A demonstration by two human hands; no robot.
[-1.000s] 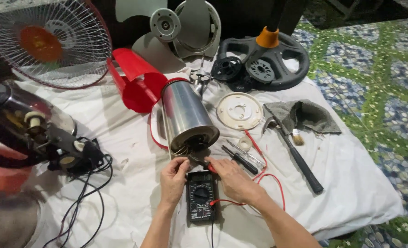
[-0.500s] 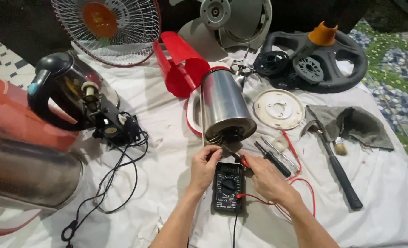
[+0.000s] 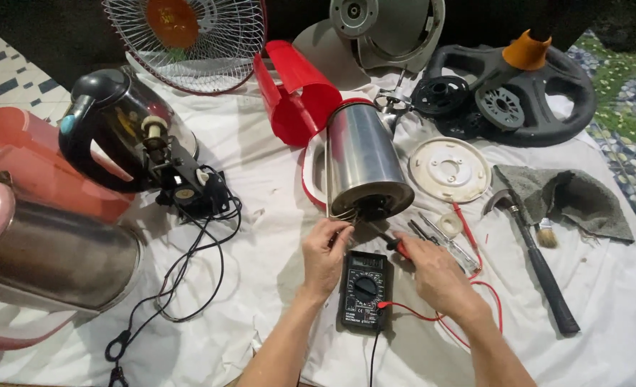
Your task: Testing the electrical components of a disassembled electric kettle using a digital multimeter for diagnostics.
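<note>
Steel kettle body (image 3: pixel 364 161) lies on its side on the white sheet (image 3: pixel 261 287), open base facing the person; base plate off, wiring and a dark part show at the lower rim, rest of the inside can't be made out. Red shell (image 3: pixel 296 93) lies just behind it, hollow, open end up-left. Round white base plate (image 3: pixel 449 169) sits to the right of the kettle, apart from it.

Multimeter (image 3: pixel 364 289) lies flat on the sheet between both hands, just below the kettle base, red lead (image 3: pixel 432 315) plugged in and looping right.

Left hand (image 3: pixel 325 251): fingers curled, fingertips pinched at the kettle's lower rim; the probe in it is hidden, can't confirm. Forearm comes up from the bottom edge.

Right hand (image 3: pixel 432 269): pinching a red probe (image 3: pixel 397 247), tip angled up-left into the kettle base. Wrist low, near the sheet.

Around: 2 screwdrivers (image 3: pixel 443 240) and a tape roll (image 3: pixel 450 224) just right of the right hand, hammer (image 3: pixel 540 269), brush (image 3: pixel 545 233) and grey rag (image 3: pixel 569 193) further right. Black kettle (image 3: pixel 117 129) with cord (image 3: pixel 189 279) on the left, fan grille (image 3: pixel 185 36) at the back.
</note>
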